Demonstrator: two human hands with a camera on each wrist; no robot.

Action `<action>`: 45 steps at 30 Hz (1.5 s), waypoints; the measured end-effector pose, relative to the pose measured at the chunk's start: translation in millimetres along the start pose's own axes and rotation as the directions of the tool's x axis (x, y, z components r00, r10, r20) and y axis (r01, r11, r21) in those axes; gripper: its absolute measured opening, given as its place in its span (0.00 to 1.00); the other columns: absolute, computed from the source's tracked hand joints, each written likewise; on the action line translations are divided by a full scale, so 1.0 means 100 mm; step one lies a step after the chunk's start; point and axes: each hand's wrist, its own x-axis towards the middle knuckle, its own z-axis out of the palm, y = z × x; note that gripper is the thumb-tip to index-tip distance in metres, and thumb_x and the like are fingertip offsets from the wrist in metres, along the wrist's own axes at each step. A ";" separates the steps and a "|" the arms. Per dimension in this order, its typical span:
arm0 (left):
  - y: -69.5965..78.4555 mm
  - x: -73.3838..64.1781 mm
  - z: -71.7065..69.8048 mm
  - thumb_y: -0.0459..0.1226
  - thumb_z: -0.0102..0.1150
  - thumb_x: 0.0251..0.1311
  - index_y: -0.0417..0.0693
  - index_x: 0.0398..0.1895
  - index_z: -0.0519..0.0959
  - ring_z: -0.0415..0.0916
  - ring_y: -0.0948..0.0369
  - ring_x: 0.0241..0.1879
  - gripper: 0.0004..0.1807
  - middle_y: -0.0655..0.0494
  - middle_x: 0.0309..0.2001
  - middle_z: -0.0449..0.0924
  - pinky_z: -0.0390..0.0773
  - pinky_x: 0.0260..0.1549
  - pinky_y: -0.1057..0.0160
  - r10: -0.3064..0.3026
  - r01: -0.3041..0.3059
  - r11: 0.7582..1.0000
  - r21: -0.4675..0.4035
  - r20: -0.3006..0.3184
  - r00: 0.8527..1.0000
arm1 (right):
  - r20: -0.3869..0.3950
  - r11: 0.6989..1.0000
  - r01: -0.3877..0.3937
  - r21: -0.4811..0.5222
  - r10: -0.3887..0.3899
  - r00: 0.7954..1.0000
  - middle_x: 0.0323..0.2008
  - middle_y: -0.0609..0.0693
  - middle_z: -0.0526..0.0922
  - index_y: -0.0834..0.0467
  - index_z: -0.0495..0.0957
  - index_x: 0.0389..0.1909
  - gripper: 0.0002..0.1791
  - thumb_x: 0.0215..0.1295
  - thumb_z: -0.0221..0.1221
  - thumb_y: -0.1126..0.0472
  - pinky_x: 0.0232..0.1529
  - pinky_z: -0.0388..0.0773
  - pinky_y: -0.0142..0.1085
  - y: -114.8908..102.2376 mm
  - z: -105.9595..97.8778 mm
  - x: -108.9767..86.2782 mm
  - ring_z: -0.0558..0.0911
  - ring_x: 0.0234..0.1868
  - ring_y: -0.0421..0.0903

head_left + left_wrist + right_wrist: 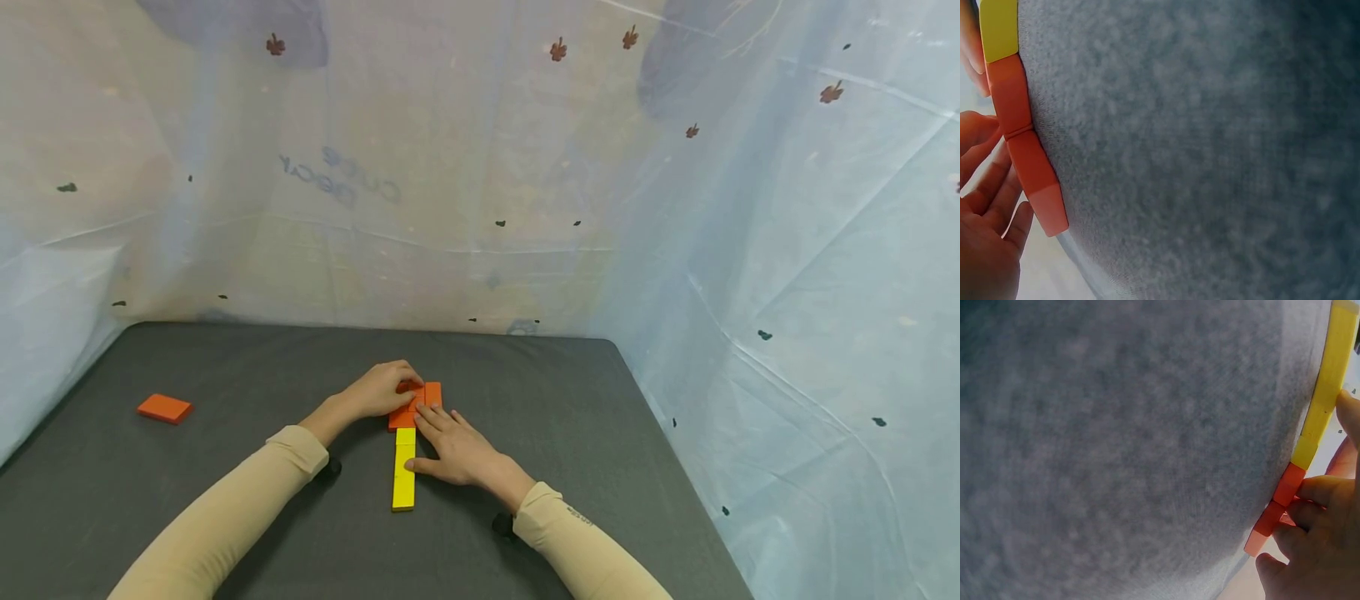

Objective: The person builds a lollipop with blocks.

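Observation:
Several flat orange blocks lie edge to edge on the dark table, meeting the top of a straight yellow strip made of at least two pieces. My left hand arches over the left side of the orange group and pinches an orange block between thumb and fingers, partly hiding it. From the right, my right hand lies with fingers extended, their tips touching the orange blocks. Its thumb rests at the edge of the yellow strip, as the right wrist view also shows. In the left wrist view, orange blocks adjoin a yellow end.
A single orange block lies apart at the table's left. Dark grey cloth covers the table. A translucent plastic sheet with small leaf marks hangs behind the table and along its right side.

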 end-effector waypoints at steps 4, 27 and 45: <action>0.00 -0.02 0.00 0.40 0.60 0.62 0.52 0.49 0.82 0.77 0.56 0.49 0.12 0.55 0.49 0.78 0.77 0.52 0.51 0.009 -0.009 1.000 0.003 -0.006 1.000 | 0.001 1.000 -0.001 0.002 0.001 1.000 0.76 0.44 0.44 0.52 0.47 0.76 0.46 0.65 0.42 0.28 0.74 0.48 0.50 0.00 0.00 0.00 0.45 0.77 0.46; -0.22 -0.40 -0.56 0.37 0.60 0.63 0.48 0.52 0.80 0.75 0.53 0.52 0.15 0.53 0.53 0.75 0.77 0.50 0.48 -0.033 0.025 0.998 -0.051 -0.150 0.988 | -0.005 1.000 0.006 0.015 -0.006 1.000 0.77 0.46 0.45 0.52 0.48 0.76 0.46 0.65 0.44 0.29 0.73 0.50 0.51 -0.02 -0.01 -0.02 0.47 0.77 0.48; -0.78 -1.21 -1.15 0.38 0.58 0.65 0.46 0.55 0.78 0.74 0.46 0.52 0.16 0.44 0.55 0.73 0.75 0.46 0.43 -0.134 0.147 0.987 0.058 -0.186 0.973 | -0.005 0.999 0.019 0.046 -0.019 1.000 0.77 0.47 0.44 0.52 0.47 0.76 0.46 0.66 0.44 0.30 0.74 0.48 0.51 0.00 -0.03 -0.03 0.45 0.77 0.47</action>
